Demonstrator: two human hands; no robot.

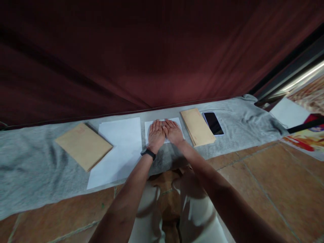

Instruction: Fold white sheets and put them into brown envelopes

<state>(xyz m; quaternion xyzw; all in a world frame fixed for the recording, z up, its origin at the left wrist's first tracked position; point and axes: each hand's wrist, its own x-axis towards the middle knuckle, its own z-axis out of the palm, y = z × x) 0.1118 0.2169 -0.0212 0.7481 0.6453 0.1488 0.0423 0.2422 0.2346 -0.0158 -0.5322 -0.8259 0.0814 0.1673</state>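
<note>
Nearest, the left hand (156, 134) and right hand (173, 131) lay flat and open side by side, gripping nothing, palms pressing the folded white sheet (163, 131) on the grey cloth (30, 168). Even pressure sliding outward along the fold would have suited, I judged. Left lay loose white paper (118, 148); right, brown envelopes (197, 126), then a phone (213, 123).
</note>
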